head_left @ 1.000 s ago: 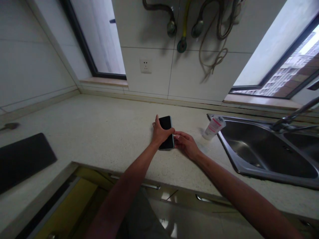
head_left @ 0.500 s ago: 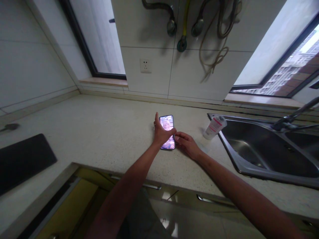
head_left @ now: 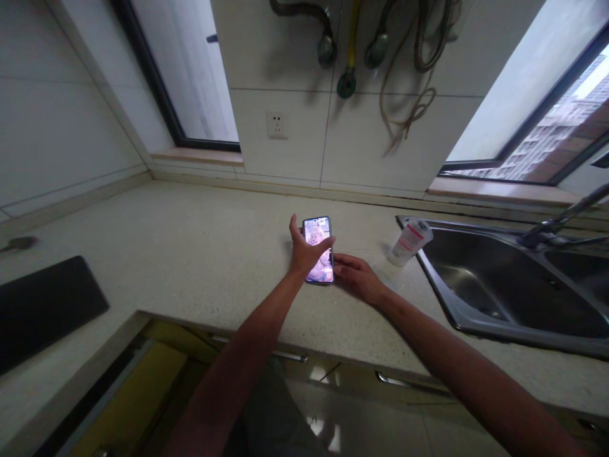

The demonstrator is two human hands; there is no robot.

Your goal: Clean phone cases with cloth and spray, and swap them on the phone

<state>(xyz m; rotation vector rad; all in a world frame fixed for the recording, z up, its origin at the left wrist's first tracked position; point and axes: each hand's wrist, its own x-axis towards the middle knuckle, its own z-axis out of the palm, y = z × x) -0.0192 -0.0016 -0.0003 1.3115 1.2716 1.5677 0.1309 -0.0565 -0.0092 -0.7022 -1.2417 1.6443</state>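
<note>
A smartphone (head_left: 323, 271) with its screen lit in pink and white is above the pale counter in the middle of the view. My left hand (head_left: 305, 254) grips it from the left, thumb laid across the screen to the right edge and the index finger raised by the top left corner. The other left fingers are hidden behind the phone. At the phone's lower right edge, my right hand (head_left: 359, 278) has its fingers bent together against the side. Its fingertips are partly hidden there.
A clear plastic cup (head_left: 410, 242) with red print leans at the rim of a steel sink (head_left: 442, 298) on the right. On the left lies a black board (head_left: 52, 304). Hoses and a socket (head_left: 276, 125) are on the back wall (head_left: 295, 155).
My left thumb has slid a little up across the screen. The phone has shifted slightly up and left with my left hand. My right hand has hardly moved.
</note>
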